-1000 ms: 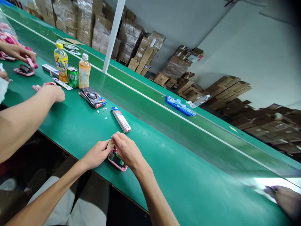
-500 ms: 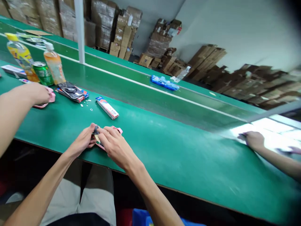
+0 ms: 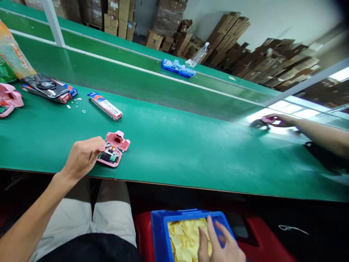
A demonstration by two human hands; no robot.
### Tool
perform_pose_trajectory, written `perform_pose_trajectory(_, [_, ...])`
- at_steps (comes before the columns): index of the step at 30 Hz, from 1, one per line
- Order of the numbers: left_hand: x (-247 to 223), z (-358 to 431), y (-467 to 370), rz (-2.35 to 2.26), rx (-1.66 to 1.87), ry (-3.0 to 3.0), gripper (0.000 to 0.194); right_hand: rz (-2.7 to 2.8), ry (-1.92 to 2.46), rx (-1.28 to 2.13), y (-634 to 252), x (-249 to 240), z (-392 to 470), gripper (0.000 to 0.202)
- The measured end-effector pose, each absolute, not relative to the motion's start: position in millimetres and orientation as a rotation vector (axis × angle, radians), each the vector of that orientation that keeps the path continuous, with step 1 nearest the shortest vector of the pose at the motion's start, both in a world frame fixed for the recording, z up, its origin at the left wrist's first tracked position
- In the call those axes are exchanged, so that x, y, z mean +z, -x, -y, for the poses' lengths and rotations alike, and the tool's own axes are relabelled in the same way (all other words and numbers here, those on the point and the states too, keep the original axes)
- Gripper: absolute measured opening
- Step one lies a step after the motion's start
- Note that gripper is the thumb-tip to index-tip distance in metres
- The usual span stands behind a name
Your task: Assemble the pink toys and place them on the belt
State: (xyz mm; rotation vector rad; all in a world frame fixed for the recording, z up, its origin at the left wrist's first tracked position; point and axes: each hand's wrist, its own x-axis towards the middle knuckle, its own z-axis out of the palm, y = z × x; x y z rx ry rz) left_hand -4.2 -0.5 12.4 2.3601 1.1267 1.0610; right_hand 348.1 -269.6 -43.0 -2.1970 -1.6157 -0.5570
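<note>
A pink toy housing (image 3: pixel 113 150) lies open on the green table (image 3: pixel 174 145) near its front edge, its small circuit board showing. My left hand (image 3: pixel 83 155) rests at the housing's left side, fingertips touching it. My right hand (image 3: pixel 219 243) is down below the table edge, fingers spread over a blue bin (image 3: pixel 160 229) filled with small yellow pieces (image 3: pixel 182 236). It holds nothing that I can see.
A long white-and-orange box (image 3: pixel 105 106) lies behind the housing. A phone on flat packs (image 3: pixel 47 87) and another pink housing (image 3: pixel 8 102) sit at the left. Another person's hand (image 3: pixel 275 119) works at the right. A blue tray (image 3: pixel 178 68) lies on the far belt.
My right hand has left the pink housing and dropped to the blue bin below the table. My left hand stays on the housing. The view has swung right and down.
</note>
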Motion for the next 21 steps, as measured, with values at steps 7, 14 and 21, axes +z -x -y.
perform_pose_trajectory(7, [14, 1, -5, -1.043, 1.050, -2.590, 0.075, 2.029, 1.301, 0.499, -197, 72, 55, 0.018])
perform_pose_trajectory(14, [10, 2, -5, -1.244, 0.967, -2.640, 0.073, 1.956, 1.203, 1.171, -188, 68, 14, 0.012])
perform_pose_trajectory(21, [9, 8, 17, -1.136, 0.882, -2.379, 0.057, 1.775, 1.295, 1.002, -192, 64, 19, 0.010])
